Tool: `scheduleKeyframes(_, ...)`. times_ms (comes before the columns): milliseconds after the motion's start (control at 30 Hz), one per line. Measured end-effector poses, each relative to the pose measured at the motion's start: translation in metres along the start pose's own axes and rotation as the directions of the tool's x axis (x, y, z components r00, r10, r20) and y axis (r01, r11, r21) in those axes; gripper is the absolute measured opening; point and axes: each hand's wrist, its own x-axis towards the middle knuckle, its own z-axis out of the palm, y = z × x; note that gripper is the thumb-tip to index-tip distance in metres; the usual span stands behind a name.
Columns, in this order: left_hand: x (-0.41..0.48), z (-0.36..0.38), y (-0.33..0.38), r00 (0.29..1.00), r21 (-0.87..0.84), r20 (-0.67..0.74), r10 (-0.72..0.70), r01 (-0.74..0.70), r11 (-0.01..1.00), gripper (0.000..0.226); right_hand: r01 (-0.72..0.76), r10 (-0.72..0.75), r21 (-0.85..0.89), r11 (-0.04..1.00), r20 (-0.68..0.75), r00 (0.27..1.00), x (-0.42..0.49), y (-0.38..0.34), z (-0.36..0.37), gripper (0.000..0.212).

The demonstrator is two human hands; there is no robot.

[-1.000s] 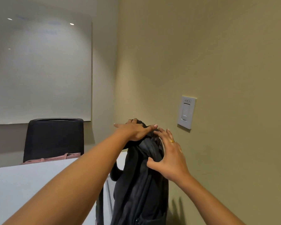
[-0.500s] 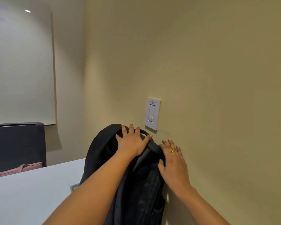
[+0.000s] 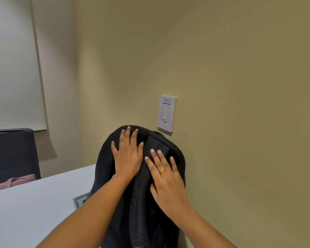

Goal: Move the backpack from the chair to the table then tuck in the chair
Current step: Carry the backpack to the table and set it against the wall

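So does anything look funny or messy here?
Nothing looks spilled or broken. The black fabric backpack stands upright at the white table's edge, close to the tan wall, both hands flat on it. It partly covers a small grey panel on the table.

Black backpack (image 3: 132,203) stands upright on the white table (image 3: 30,208), against the wall. Left hand (image 3: 128,154) and right hand (image 3: 166,178) lie flat on the backpack's top, fingers spread. Light switch (image 3: 166,113) sits just above the backpack.
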Motion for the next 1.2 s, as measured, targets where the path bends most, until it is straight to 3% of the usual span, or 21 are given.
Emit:
scheduleKeyframes(133, -0.003, -0.013, -0.053, 0.985, 0.014, 0.112, -0.133, 0.133, 0.991, 0.068, 0.252, -0.206, -0.218, 0.943, 0.212, 0.955, 0.021, -0.013, -0.004, 0.064)
scheduleKeyframes(300, 0.005, -0.020, -0.092, 0.911, -0.122, 0.364, -0.195, 0.254, 0.959, 0.090, 0.532, -0.355, -0.266, 0.804, 0.504, 0.788, 0.053, -0.024, -0.001, 0.051)
scheduleKeyframes(400, 0.006, -0.025, -0.098, 0.905, -0.168, 0.380, -0.191, 0.271, 0.948, 0.089, 0.612, -0.414, -0.220, 0.760, 0.562, 0.716, 0.058, -0.028, -0.001, 0.048)
scheduleKeyframes(500, 0.005, -0.034, -0.102, 0.941, -0.160, 0.303, -0.151, 0.206, 0.965, 0.084, 0.554, -0.438, -0.106, 0.826, 0.496, 0.749, 0.060, -0.027, -0.008, 0.051)
scheduleKeyframes(600, 0.013, -0.057, -0.106, 0.965, -0.132, 0.248, -0.091, 0.127, 0.983, 0.079, 0.391, -0.406, 0.115, 0.913, 0.356, 0.842, 0.066, -0.031, -0.019, 0.051)
scheduleKeyframes(700, 0.035, -0.084, -0.108, 0.976, -0.045, 0.217, -0.014, 0.024, 0.999, 0.076, 0.208, -0.282, 0.343, 0.916, 0.182, 0.942, 0.076, -0.039, -0.029, 0.047)
scheduleKeyframes(767, 0.049, -0.099, -0.110, 0.972, 0.009, 0.235, 0.015, -0.018, 1.000, 0.074, 0.163, -0.225, 0.381, 0.910, 0.125, 0.966, 0.078, -0.042, -0.030, 0.047)
scheduleKeyframes(900, 0.043, -0.099, -0.114, 0.947, 0.022, 0.322, 0.004, -0.012, 1.000, 0.074, 0.354, -0.359, 0.071, 0.933, 0.277, 0.891, 0.061, -0.039, -0.008, 0.056)
scheduleKeyframes(1000, 0.006, -0.070, -0.117, 0.906, -0.088, 0.423, -0.027, 0.071, 0.994, 0.085, 0.441, -0.341, -0.144, 0.886, 0.441, 0.830, 0.042, -0.028, 0.014, 0.072)
scheduleKeyframes(1100, -0.032, -0.038, -0.116, 0.797, -0.145, 0.604, -0.019, 0.133, 0.980, 0.101, 0.457, -0.259, -0.273, 0.847, 0.539, 0.802, 0.031, -0.019, 0.025, 0.087)
scheduleKeyframes(1200, -0.058, -0.011, -0.109, 0.705, -0.098, 0.705, -0.076, 0.203, 0.974, 0.107, 0.417, -0.219, -0.286, 0.863, 0.531, 0.818, 0.028, -0.018, 0.030, 0.082)
